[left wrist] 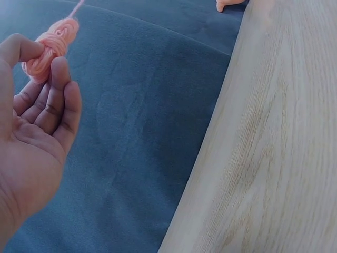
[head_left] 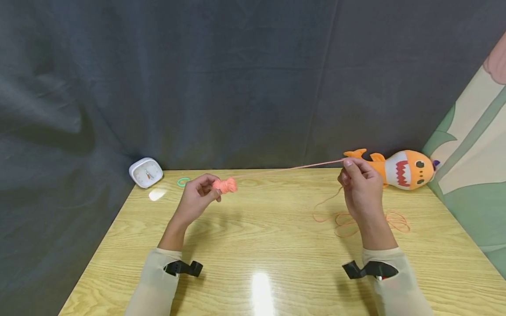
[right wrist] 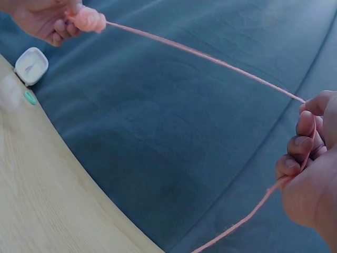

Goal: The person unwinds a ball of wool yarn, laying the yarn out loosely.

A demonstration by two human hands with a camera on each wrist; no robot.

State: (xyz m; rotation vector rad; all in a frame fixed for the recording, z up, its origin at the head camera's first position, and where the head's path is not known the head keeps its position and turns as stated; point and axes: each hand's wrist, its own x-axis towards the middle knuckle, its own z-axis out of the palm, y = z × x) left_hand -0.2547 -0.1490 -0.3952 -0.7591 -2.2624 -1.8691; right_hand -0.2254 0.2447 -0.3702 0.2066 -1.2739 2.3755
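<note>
left hand (head_left: 199, 195): grip clamped on yarn bundle (head_left: 225, 185) | right hand (head_left: 363, 191): grip pinching strand (right wrist: 200, 54), probably for tension | above bench (head_left: 269, 237)

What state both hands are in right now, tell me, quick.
Left hand: closed, holding the small pink yarn bundle between thumb and fingers.
Right hand: closed, pinching the yarn strand that runs to the bundle.
</note>
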